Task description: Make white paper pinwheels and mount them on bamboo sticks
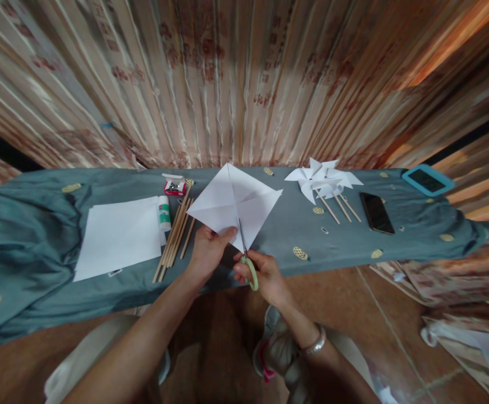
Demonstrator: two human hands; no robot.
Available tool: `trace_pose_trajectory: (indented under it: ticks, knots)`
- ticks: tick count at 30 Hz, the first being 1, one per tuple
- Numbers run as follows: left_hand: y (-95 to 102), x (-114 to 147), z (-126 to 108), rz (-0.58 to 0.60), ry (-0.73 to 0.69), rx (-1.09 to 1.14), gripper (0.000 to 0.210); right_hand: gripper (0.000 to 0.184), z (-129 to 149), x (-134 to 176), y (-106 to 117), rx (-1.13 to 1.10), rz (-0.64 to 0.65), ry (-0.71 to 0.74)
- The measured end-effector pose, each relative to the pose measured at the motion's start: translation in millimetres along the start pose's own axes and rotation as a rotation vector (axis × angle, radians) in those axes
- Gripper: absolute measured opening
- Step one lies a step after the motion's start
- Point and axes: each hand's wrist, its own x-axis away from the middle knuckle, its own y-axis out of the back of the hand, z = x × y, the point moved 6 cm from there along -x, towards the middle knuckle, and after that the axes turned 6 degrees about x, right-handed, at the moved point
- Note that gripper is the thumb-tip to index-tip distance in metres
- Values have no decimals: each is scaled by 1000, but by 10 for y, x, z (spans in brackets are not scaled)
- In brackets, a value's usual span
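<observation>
Left grip (209, 250) closed on white, crease-crossed paper square (236, 203), right grip (266, 276) round green-handled scissors (251, 272).

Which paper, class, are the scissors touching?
The creased square held in the left hand; the plain sheets lie flat beside the tube, and the pinwheels rest farther right.
</observation>
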Motion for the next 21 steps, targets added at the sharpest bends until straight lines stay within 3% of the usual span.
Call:
trace_pose_trajectory:
  ticks: [11, 21]
  knots:
    - [14, 4, 0, -11, 5, 3, 23, 32, -27, -4, -15, -16, -23, -2]
    - [12, -47, 1, 5, 104, 324, 36, 29, 5, 9, 24, -13, -35, 3]
